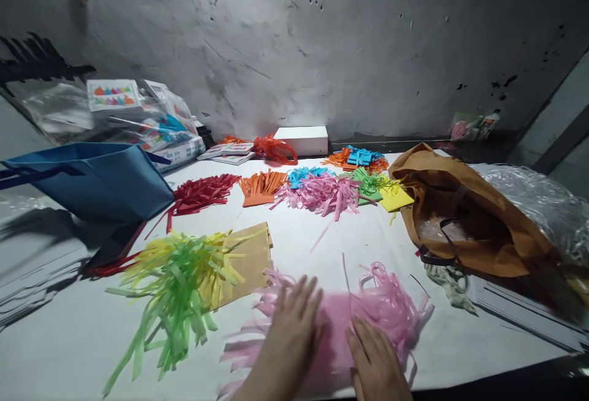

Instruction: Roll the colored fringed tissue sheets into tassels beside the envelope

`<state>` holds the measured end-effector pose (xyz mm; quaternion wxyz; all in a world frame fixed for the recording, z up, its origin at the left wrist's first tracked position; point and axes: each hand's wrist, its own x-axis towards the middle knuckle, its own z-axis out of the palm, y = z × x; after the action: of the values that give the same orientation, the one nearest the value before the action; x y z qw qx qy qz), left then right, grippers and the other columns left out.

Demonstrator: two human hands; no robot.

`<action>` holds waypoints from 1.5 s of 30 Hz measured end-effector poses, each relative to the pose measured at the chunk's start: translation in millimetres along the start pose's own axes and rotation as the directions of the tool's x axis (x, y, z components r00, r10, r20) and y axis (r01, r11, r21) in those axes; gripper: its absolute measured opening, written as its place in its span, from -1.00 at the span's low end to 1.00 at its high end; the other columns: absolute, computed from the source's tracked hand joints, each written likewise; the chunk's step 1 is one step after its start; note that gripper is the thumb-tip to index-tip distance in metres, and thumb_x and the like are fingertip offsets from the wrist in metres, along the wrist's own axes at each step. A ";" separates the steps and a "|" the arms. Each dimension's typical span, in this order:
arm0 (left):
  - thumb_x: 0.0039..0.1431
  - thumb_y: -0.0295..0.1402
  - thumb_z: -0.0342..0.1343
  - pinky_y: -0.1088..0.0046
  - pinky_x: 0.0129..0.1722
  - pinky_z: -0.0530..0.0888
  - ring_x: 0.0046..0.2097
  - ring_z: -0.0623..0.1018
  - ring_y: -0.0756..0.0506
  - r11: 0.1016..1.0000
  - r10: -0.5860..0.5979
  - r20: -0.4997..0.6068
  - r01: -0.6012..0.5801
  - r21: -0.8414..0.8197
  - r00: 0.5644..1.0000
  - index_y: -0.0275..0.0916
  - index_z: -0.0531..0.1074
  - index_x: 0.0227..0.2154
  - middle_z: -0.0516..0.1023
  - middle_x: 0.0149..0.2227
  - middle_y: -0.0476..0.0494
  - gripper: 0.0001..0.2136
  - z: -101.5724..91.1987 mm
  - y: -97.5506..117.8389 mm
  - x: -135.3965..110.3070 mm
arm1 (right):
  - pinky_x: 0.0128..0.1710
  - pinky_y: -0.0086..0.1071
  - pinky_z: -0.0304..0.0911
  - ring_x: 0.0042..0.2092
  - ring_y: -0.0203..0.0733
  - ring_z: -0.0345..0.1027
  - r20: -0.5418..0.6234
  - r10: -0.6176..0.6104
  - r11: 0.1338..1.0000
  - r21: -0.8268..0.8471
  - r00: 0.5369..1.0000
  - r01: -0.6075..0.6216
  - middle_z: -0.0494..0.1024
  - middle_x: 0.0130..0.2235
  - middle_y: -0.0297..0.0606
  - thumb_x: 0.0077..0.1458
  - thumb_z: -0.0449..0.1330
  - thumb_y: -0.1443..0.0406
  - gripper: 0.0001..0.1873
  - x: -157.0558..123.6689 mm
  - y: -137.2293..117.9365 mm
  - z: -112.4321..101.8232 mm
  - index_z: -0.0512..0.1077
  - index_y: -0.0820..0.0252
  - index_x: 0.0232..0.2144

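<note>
Pink fringed tissue-paper sheet (pixel 338 321): we find it flat on the white table (pixel 368 241), at the near edge.
Left hand (pixel 289 339): palm down on the sheet's left part, fingers spread flat, clasping nothing.
Right hand (pixel 377 358): palm down on the sheet's right part, fingers straight, clasping nothing.
Green-and-yellow fringed paper bundle (pixel 179 290): just left of the sheet.
Brown cloth bag (pixel 460 223): we note it right of and beyond the sheet.

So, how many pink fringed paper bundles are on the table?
2: near pink bundle under left hand and right hand; far pink bundle mid-row. Others may be hidden.
</note>
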<state>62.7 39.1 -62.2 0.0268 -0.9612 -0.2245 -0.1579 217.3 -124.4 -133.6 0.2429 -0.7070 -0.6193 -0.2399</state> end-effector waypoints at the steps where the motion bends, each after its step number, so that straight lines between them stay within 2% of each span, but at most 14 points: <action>1: 0.36 -0.34 0.02 -0.13 0.27 0.28 0.34 0.30 -0.34 0.993 0.110 0.011 -0.109 -0.048 0.994 -0.25 0.24 0.29 0.30 0.33 -0.33 -0.53 3.2 9.8 -3.2 | 0.11 -0.19 0.28 0.11 -0.05 0.45 0.036 -0.014 1.000 0.012 0.999 0.013 0.53 0.14 -0.22 0.08 0.11 0.39 -0.56 1.0 2.7 -2.5 0.48 0.16 0.02; 5: 0.26 -0.21 0.19 -0.01 0.25 0.34 0.35 0.27 -0.38 0.947 0.293 0.135 -0.268 -0.180 0.946 -0.26 0.05 0.38 0.21 0.37 -0.33 -0.29 26.0 28.1 -14.4 | 0.02 -0.16 0.40 0.16 0.00 0.41 0.247 -0.187 0.982 0.052 0.951 0.180 0.42 0.23 -0.11 0.22 0.11 0.03 -0.45 10.2 15.4 -8.7 0.40 0.16 0.16; 7: 0.26 -0.21 0.20 -0.07 0.27 0.29 0.36 0.24 -0.40 0.950 0.283 0.152 -0.254 -0.182 0.947 -0.25 -0.01 0.40 0.19 0.38 -0.32 -0.25 35.3 25.8 -20.4 | 0.09 -0.04 0.36 0.25 0.06 0.31 0.349 -0.054 0.999 0.013 0.935 0.052 0.32 0.29 -0.10 0.27 0.03 -0.08 -0.36 17.2 22.8 -6.5 0.32 0.11 0.25; 9: 0.28 -0.25 0.19 -0.06 0.30 0.23 0.38 0.21 -0.37 0.959 0.255 0.132 -0.234 -0.160 0.958 -0.22 -0.07 0.42 0.14 0.40 -0.28 -0.24 39.7 22.2 -25.5 | 0.19 0.16 0.20 0.34 0.15 0.14 0.424 0.216 0.976 -0.083 0.879 -0.200 0.22 0.34 -0.12 0.30 -0.06 -0.11 -0.34 23.4 35.5 -3.3 0.24 0.03 0.31; 12: 0.29 -0.27 0.17 -0.03 0.31 0.23 0.38 0.22 -0.34 0.968 0.230 0.107 -0.216 -0.127 0.967 -0.23 -0.06 0.41 0.13 0.41 -0.26 -0.26 38.6 20.7 -28.8 | 0.18 0.39 0.05 0.35 0.31 0.06 0.329 0.523 0.851 -0.252 0.786 -0.461 0.21 0.34 0.02 0.33 -0.16 -0.06 -0.32 24.9 68.9 -7.4 0.27 0.17 0.29; 14: 0.27 -0.28 0.19 -0.04 0.29 0.27 0.37 0.23 -0.35 0.971 0.222 0.117 -0.208 -0.119 0.968 -0.25 -0.01 0.40 0.14 0.40 -0.27 -0.28 35.7 22.2 -28.3 | 0.08 0.42 0.15 0.27 0.45 0.18 0.089 0.573 0.790 -0.322 0.815 -0.521 0.30 0.27 0.25 0.33 -0.21 -0.04 -0.26 19.5 91.8 -20.1 0.38 0.39 0.18; 17: 0.23 -0.33 0.22 -0.09 0.25 0.33 0.36 0.26 -0.37 0.971 0.216 0.123 -0.200 -0.131 0.969 -0.27 0.06 0.37 0.18 0.39 -0.30 -0.29 32.6 24.4 -25.9 | 0.03 0.13 0.35 0.13 0.26 0.39 -0.188 0.416 0.856 -0.249 0.890 -0.453 0.45 0.14 0.23 0.36 -0.09 0.07 -0.41 10.5 99.9 -46.8 0.36 0.45 0.14; 20: 0.22 -0.35 0.23 -0.14 0.22 0.36 0.33 0.31 -0.38 0.970 0.200 0.101 -0.183 -0.157 0.975 -0.25 0.15 0.33 0.25 0.36 -0.32 -0.35 32.3 24.9 -23.8 | 0.10 -0.19 0.36 0.17 -0.02 0.38 -0.104 0.016 0.994 -0.107 0.994 -0.027 0.50 0.13 -0.01 0.27 0.07 0.36 -0.57 12.2 70.5 -63.3 0.33 0.34 0.17; 23: 0.21 -0.42 0.21 -0.21 0.18 0.39 0.29 0.37 -0.39 0.969 0.185 0.074 -0.169 -0.182 0.980 -0.24 0.22 0.28 0.35 0.30 -0.35 -0.41 32.5 23.4 -22.4 | 0.16 -0.18 0.30 0.23 -0.05 0.31 0.032 -0.246 0.968 -0.029 0.969 0.247 0.49 0.17 -0.13 0.11 0.02 0.53 -0.48 22.8 34.5 -60.7 0.40 0.30 0.12; 30: 0.26 -0.60 0.02 -0.03 0.41 0.01 0.23 0.47 -0.13 0.906 0.271 -0.033 -0.267 -0.328 0.962 -0.16 0.38 0.12 0.56 0.14 -0.18 -0.60 20.3 11.8 -23.4 | 0.37 -0.14 -0.01 0.05 -0.16 0.49 -0.019 -0.308 0.948 0.075 0.951 0.308 0.66 -0.10 -0.22 0.10 0.01 0.55 -0.58 30.6 28.4 -48.7 0.47 0.29 -0.04; 33: 0.26 -0.59 0.02 0.05 0.42 -0.07 0.22 0.48 -0.11 0.890 0.286 -0.048 -0.283 -0.358 0.957 -0.16 0.39 0.10 0.58 0.12 -0.17 -0.61 16.0 9.2 -23.7 | 0.42 -0.10 -0.25 -0.03 -0.14 0.54 -0.019 -0.192 0.981 -0.020 0.981 0.192 0.67 -0.12 -0.27 0.10 0.05 0.51 -0.62 23.8 42.9 -52.2 0.47 0.24 -0.05; 36: 0.22 -0.62 0.03 0.04 0.42 -0.08 0.23 0.48 -0.12 0.886 0.286 -0.043 -0.281 -0.370 0.957 -0.13 0.38 0.12 0.57 0.13 -0.15 -0.56 15.4 9.1 -23.3 | 0.39 0.04 -0.27 -0.10 -0.05 0.56 -0.039 -0.019 0.986 -0.167 0.999 0.012 0.68 -0.15 -0.26 0.13 0.07 0.43 -0.71 11.1 60.3 -54.7 0.46 0.18 -0.12; 41: 0.28 -0.58 0.01 0.13 0.42 -0.17 0.23 0.47 -0.08 0.885 0.301 -0.108 -0.319 -0.338 0.948 -0.17 0.38 0.12 0.59 0.12 -0.15 -0.62 15.7 8.0 -22.4 | 0.18 0.29 0.04 -0.15 0.09 0.56 -0.087 0.155 0.903 -0.392 0.984 -0.176 0.66 -0.13 -0.10 0.22 -0.01 0.31 -0.73 -20.7 100.2 -69.9 0.44 0.20 -0.13; 45: 0.28 -0.57 0.02 0.17 0.43 -0.18 0.23 0.47 -0.07 0.883 0.317 -0.142 -0.347 -0.315 0.938 -0.20 0.39 0.11 0.60 0.09 -0.17 -0.63 16.5 7.0 -22.1 | -0.07 0.15 0.34 -0.14 0.24 0.52 -0.221 0.332 0.759 -0.514 0.917 -0.399 0.56 0.03 0.13 0.21 0.01 0.30 -0.65 -36.3 123.0 -98.8 0.46 0.34 -0.05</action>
<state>51.8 25.5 -84.7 -0.1009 -0.9681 -0.0250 -0.2281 331.2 -229.4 -86.8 0.1075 -0.8383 -0.3589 -0.3961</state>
